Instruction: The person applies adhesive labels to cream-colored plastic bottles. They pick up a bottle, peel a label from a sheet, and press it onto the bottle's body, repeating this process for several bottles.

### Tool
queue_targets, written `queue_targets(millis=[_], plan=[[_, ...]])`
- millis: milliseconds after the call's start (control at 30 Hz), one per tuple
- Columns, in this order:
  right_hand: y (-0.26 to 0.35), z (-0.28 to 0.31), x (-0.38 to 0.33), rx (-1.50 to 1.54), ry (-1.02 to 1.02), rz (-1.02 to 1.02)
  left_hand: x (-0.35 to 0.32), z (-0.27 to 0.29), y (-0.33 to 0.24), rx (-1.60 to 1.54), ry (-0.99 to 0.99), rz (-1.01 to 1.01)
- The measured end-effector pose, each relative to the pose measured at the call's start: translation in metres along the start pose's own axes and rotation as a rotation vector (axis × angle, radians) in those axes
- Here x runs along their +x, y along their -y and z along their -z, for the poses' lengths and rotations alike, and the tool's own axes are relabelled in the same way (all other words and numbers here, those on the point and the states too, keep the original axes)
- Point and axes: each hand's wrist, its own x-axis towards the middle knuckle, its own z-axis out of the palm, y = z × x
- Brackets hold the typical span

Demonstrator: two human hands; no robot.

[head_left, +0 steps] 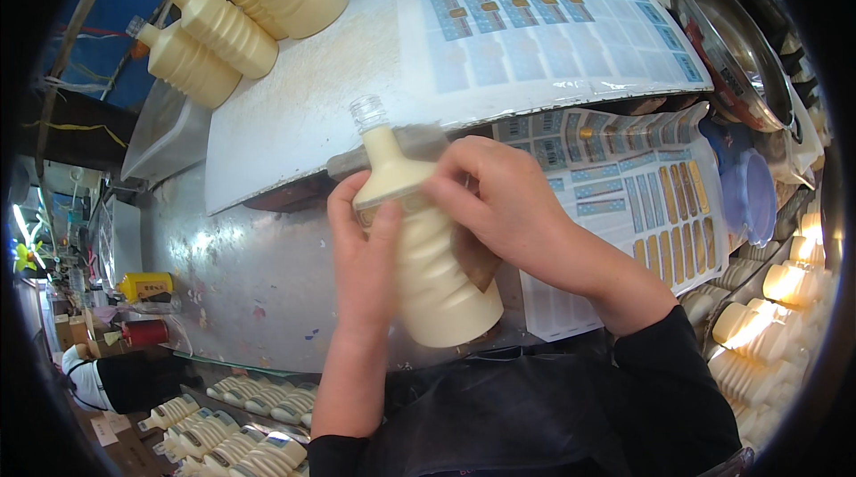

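Note:
A cream-coloured ribbed bottle (446, 285) with a clear threaded neck leans in front of me, its neck pointing up and away. My left hand (361, 232) grips its left side, thumb across the front below the shoulder. A narrow gold-brown label strip (410, 204) runs round the bottle from that thumb towards my right hand (486, 187). The right fingers are pinched together at the bottle's shoulder, slightly blurred; what they hold is hidden. Below the right hand, a dark brown pointed piece (477, 260) lies against the bottle; its kind is unclear.
Printed label sheets (508, 9) lie on the white board (303, 94), with more sheets (624, 209) at right. Several cream bottles (218, 27) stand at far left. Rows of bottles lie lower left (236, 450) and right (758, 330). A purple basin (749, 196) and large pan (731, 40) stand right.

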Motion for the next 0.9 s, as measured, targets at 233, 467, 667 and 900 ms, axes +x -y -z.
queue_targets(millis=[233, 467, 667, 900], plan=[[-0.0006, 0.0002, 0.0012, -0.012, -0.004, -0.005, -0.0008, -0.0010, -0.0023, -0.022, 0.013, 0.002], [-0.0017, -0.0016, 0.0013, -0.019, -0.006, -0.004, -0.0010, -0.0005, -0.0010, -0.041, 0.007, 0.001], [-0.0011, -0.0007, 0.0013, -0.014, -0.007, -0.004, -0.0007, -0.0002, -0.0019, -0.043, 0.021, -0.004], [-0.0011, 0.0055, 0.0029, -0.003, 0.049, -0.057, -0.0005, -0.0006, -0.0014, -0.037, 0.017, -0.003]])
